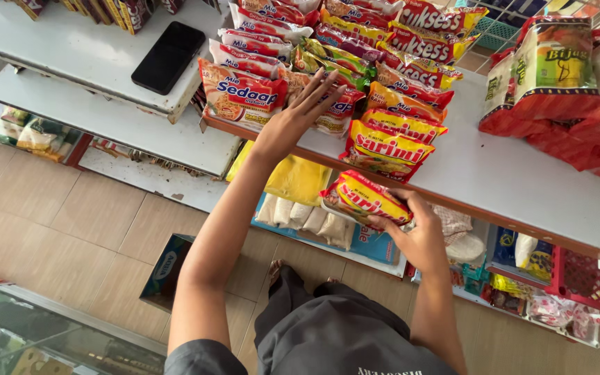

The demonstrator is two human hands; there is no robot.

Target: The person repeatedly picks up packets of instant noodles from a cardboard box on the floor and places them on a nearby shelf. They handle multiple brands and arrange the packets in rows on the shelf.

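Note:
My right hand [418, 232] grips a yellow and red noodle packet [362, 198], held just below the front edge of the white shelf [515, 180]. My left hand [300, 111] reaches forward with fingers spread, resting on a red and white noodle packet [331, 104] in the middle row. Several rows of noodle packets lie overlapping on the shelf: red and white ones [241, 94] at left, yellow and red ones [387, 149] at right.
A black phone [168, 55] lies on a white shelf at upper left. Large red and yellow bags [550, 76] sit at the shelf's right. Lower shelves hold white bags [307, 219] and a red basket [588, 281]. A cardboard box [164, 271] stands on the tiled floor.

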